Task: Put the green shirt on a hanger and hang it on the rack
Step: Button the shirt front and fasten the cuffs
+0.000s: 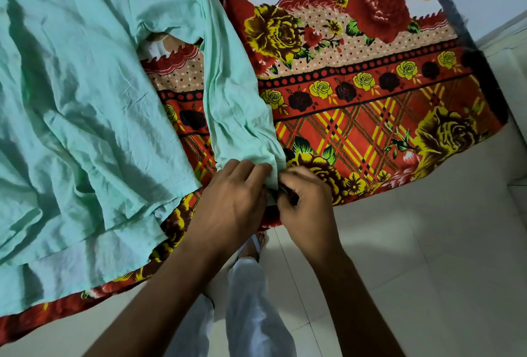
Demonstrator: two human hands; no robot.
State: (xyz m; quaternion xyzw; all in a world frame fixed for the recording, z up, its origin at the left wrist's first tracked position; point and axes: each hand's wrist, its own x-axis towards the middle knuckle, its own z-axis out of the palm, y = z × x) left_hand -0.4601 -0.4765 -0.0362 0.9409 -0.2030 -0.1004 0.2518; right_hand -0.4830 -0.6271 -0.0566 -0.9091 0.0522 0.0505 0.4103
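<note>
- Mint-green cotton, creased all over: the green shirt [71, 100] lies flat on a bed covered by a floral bedsheet [356, 94] in red, yellow and tan.
- The shirt's body fills the left of the view, its long axis running from the far top of the frame down to the near edge of the bed, where the hem hangs slightly over.
- One long sleeve [231, 91] lies beside the body on its right, running from the shoulder at the top down and rightward, its cuff end pointing at the near bed edge.
- The left hand [231, 202] has its fingers curled over the cuff, gripping the fabric at the bed edge.
- The right hand [306, 205] touches the left, fingers curled and pinching the same cuff; something dark shows between the fingers, too hidden to identify.
- Below the hands are pale trousers [251, 308] and a white tiled floor [427, 257].
</note>
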